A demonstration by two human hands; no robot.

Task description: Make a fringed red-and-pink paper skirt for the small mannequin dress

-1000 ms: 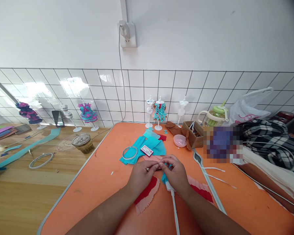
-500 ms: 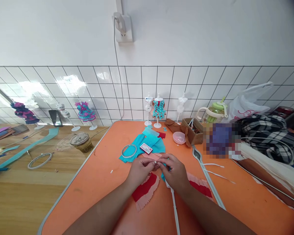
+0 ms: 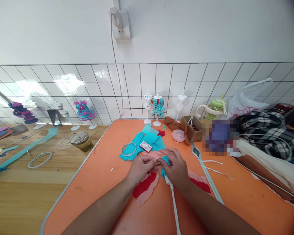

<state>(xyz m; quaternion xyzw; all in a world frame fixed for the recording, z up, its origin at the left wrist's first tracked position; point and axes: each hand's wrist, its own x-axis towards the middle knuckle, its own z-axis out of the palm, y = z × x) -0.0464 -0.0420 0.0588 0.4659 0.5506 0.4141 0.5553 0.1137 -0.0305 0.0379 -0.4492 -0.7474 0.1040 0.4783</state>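
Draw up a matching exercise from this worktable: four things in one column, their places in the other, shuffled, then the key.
1. Right hand
2. White-and-red box
3. Pink dish
4. Amber jar

A. On the wooden surface
B. Fingertips close to those of the left hand
C. Beside the brown cloth
D. Lying on the turquoise cloth

Pairs: 1-B, 2-D, 3-C, 4-A

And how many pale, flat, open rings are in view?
2: one pale ring lies over the left end of the turquoise cloth, another ring on the wooden tabletop at picture left. More may be hidden.
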